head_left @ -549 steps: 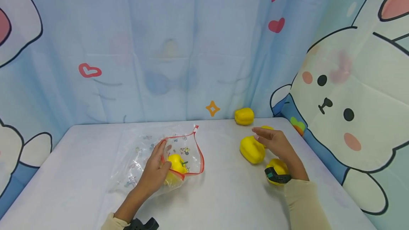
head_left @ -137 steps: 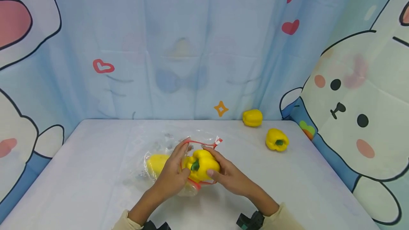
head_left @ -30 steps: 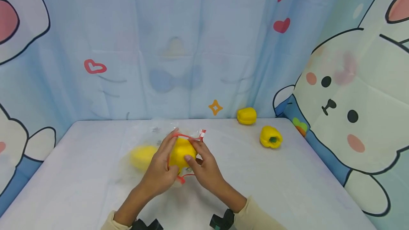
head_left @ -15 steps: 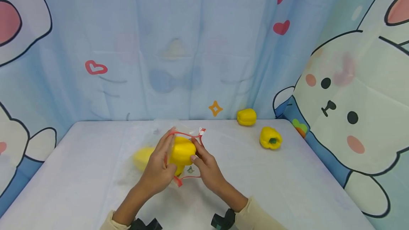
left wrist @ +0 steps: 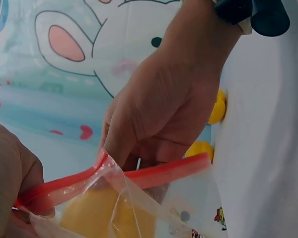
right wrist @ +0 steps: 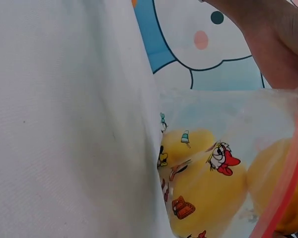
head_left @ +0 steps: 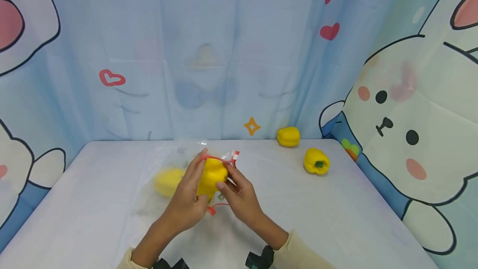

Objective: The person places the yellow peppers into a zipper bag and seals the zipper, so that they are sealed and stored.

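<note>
My left hand [head_left: 186, 200] holds the mouth of a clear plastic zip bag [head_left: 149, 206] with a red rim, its fingers along the rim's left side. My right hand [head_left: 242, 198] grips a yellow bell pepper [head_left: 213, 175] at that mouth, thumb towards me. In the left wrist view this pepper [left wrist: 109, 213] shows through the plastic below the red zip edge [left wrist: 169, 171], with the right hand [left wrist: 159, 104] reaching in over it. Further inside the bag lies more yellow pepper [head_left: 167, 182], partly behind my left hand. Through the printed plastic, the right wrist view shows yellow peppers [right wrist: 208, 198].
Two loose yellow bell peppers lie on the white table [head_left: 336, 227]: one pepper [head_left: 288, 136] at the back edge, another pepper [head_left: 316, 161] nearer, its green stem facing me. A blue curtain [head_left: 194, 53] with cartoon prints hangs right behind the table.
Earlier, my right hand was over loose peppers at the right; then it held one before the bag's mouth. That pepper now sits within the mouth. Over the last second the hands shifted only slightly.
</note>
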Action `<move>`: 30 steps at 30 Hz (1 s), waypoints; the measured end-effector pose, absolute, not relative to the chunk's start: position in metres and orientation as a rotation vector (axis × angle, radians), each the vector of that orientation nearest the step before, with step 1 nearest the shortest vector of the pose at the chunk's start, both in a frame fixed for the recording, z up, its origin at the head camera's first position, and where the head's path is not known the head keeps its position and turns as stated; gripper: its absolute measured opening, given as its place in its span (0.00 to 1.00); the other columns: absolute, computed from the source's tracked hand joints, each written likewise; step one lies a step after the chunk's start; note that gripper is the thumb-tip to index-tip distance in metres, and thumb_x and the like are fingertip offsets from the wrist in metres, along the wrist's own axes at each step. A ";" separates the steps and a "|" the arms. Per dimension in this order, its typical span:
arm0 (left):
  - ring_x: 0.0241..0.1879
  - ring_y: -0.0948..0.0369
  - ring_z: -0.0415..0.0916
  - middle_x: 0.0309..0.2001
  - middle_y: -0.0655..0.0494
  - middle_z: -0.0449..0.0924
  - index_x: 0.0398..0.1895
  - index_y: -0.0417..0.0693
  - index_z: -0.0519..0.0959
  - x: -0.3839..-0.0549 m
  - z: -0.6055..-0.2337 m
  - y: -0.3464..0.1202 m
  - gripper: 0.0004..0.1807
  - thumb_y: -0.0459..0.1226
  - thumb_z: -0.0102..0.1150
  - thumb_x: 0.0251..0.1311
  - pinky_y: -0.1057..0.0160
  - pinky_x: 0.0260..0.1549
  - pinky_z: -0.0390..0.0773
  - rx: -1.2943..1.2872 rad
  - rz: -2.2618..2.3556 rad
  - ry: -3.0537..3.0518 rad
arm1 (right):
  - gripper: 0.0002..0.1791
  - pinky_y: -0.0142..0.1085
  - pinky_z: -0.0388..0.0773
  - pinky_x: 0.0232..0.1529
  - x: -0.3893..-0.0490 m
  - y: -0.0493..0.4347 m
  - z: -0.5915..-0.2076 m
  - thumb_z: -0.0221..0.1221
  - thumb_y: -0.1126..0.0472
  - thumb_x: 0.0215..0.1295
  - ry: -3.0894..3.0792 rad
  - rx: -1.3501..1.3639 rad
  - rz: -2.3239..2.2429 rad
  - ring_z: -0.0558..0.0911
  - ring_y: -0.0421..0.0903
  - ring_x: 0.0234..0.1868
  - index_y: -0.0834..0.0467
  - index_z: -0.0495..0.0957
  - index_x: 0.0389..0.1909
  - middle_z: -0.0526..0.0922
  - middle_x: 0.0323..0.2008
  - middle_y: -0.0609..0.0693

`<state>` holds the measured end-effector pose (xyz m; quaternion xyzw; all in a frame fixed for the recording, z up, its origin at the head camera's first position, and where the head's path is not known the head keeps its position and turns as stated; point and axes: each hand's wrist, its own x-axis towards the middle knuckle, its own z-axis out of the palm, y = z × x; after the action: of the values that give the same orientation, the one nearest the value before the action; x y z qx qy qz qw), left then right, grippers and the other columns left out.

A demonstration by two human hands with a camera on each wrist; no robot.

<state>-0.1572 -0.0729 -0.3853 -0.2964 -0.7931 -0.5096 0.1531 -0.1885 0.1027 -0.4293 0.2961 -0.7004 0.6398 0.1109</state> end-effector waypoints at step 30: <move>0.58 0.55 0.67 0.77 0.53 0.43 0.74 0.34 0.51 -0.154 -0.383 -0.073 0.48 0.13 0.47 0.43 0.67 0.09 0.66 -0.896 -1.551 -2.246 | 0.31 0.42 0.70 0.57 -0.185 0.098 -0.429 0.60 0.68 0.64 -2.057 0.861 1.594 0.70 0.51 0.65 0.68 0.64 0.67 0.70 0.65 0.56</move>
<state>-0.1536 -0.0728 -0.3829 -0.3092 -0.7747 -0.5351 0.1341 -0.1854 0.0976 -0.4288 0.3079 -0.7355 0.5699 0.1989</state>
